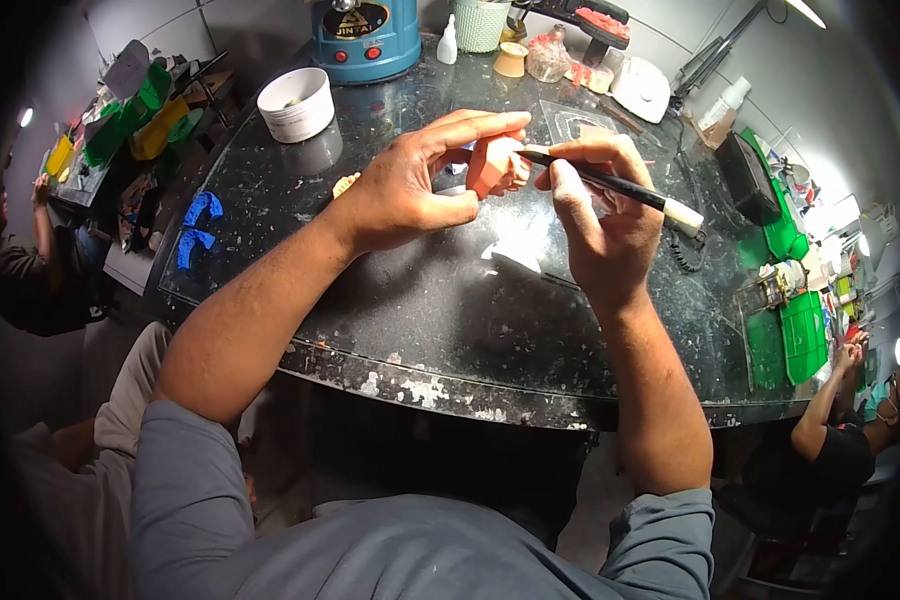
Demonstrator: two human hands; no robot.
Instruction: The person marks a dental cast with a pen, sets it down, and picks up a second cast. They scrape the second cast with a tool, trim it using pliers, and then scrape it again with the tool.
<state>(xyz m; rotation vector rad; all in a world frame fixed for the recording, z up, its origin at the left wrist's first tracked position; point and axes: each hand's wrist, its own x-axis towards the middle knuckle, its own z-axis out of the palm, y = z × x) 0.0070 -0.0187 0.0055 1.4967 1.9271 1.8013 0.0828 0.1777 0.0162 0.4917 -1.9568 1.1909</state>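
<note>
Model (489,168), blocky, orange, was gripped by left hand (410,185) mid-frame, right hand (610,225) grasping smooth black tool (622,187), "JINTAI" label (355,20) at top.

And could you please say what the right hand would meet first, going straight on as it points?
Probably the blocky pink dental model in the left hand; the slim black pen-shaped tool points that way, though depth leaves contact unclear.

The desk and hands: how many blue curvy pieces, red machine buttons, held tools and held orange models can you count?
Blue curvy pieces: 2
Red machine buttons: 2
Held black tool: 1
Held orange model: 1
Total: 6
</note>
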